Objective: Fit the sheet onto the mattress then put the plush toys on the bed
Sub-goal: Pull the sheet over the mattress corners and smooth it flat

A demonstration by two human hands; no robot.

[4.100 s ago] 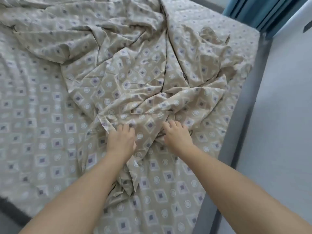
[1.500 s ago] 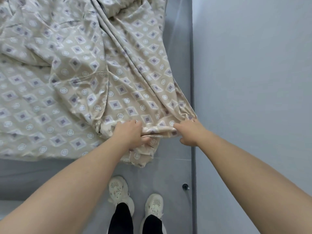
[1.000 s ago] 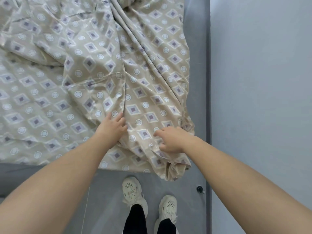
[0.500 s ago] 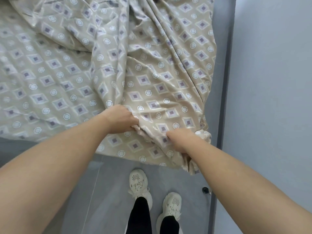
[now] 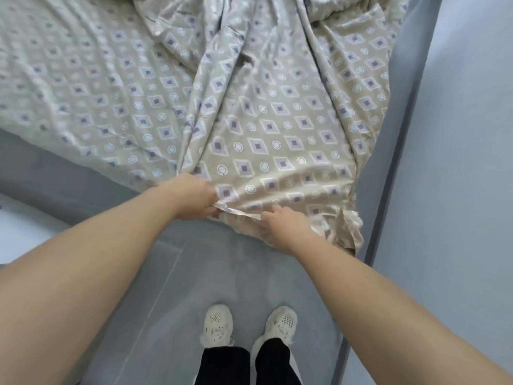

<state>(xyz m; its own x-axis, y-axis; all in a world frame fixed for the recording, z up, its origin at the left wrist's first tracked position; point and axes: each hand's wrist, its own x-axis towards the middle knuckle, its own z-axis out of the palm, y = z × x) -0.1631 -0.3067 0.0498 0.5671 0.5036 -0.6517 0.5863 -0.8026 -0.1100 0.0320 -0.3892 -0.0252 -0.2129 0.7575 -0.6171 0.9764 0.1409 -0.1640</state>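
A beige sheet [image 5: 272, 126] printed with purple diamonds and white circles lies creased over the mattress, its near end hanging over the foot of the bed. My left hand [image 5: 194, 200] grips a fold of the sheet's hem at the bed's near edge. Just to its right, my right hand [image 5: 283, 223] grips the same hem, with a bunched corner of the sheet [image 5: 347, 226] hanging beside it. No plush toys are in view.
The grey bed frame [image 5: 399, 140] runs along the right side, close to a pale wall [image 5: 472, 162]. A grey floor lies below, with my two white shoes [image 5: 247, 326] standing close to the foot of the bed.
From the middle of the bed, both hands drew the sheet toward the foot corner. Over the last half second they came closer together on the hem, and the view tilted.
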